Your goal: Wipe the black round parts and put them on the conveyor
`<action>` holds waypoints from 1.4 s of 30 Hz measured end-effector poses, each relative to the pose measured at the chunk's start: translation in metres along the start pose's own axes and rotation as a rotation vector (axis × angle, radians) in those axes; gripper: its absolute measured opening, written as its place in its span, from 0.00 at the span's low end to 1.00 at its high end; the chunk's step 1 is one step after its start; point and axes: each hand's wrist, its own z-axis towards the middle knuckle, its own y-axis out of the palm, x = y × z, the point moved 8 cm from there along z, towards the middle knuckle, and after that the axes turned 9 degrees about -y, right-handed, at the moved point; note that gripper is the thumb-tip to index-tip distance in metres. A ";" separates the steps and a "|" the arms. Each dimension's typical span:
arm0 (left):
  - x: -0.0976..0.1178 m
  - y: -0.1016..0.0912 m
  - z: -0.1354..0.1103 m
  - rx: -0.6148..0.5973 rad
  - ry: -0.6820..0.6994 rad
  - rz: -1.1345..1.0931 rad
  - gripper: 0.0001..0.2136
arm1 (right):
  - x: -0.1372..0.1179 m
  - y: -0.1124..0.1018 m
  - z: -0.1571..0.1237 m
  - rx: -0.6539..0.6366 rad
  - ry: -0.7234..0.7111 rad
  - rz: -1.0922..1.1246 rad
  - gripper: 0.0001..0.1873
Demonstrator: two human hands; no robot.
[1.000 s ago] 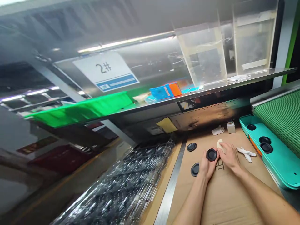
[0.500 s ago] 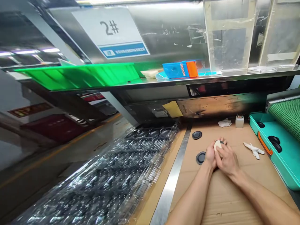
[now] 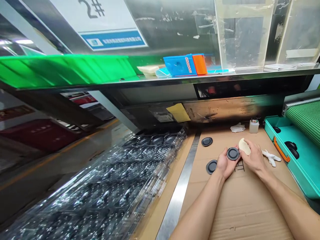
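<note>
My left hand holds a round black disc-shaped part with a raised ring, its face turned up. Beside it, my right hand grips a cream-coloured round pad, which looks like a sponge, between thumb and fingers. The pad is just right of the disc, and its face no longer covers it. Two similar black discs lie on the cardboard to the left: one farther back and one near my left wrist. White finger cots or a glove scrap lie right of my right hand.
Clear plastic trays filled with black parts stand at the left. At the right, a teal bin holds several black parts beside a green conveyor belt. A small bottle and a crumpled white piece sit at the back, below the shelf.
My hands were together with the cream pad over the black disc. Now the right hand has drawn the pad away to the right, exposing the disc. The camera view has shifted.
</note>
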 end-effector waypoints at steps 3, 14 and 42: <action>0.003 0.000 0.001 0.010 0.027 0.019 0.18 | -0.010 -0.003 0.001 -0.135 0.003 0.107 0.32; -0.006 0.005 -0.004 -0.003 0.009 0.139 0.20 | -0.024 0.032 -0.009 -0.341 0.163 0.651 0.21; -0.010 -0.002 -0.007 0.086 0.052 0.085 0.21 | -0.039 0.031 -0.017 -0.443 0.100 -0.514 0.23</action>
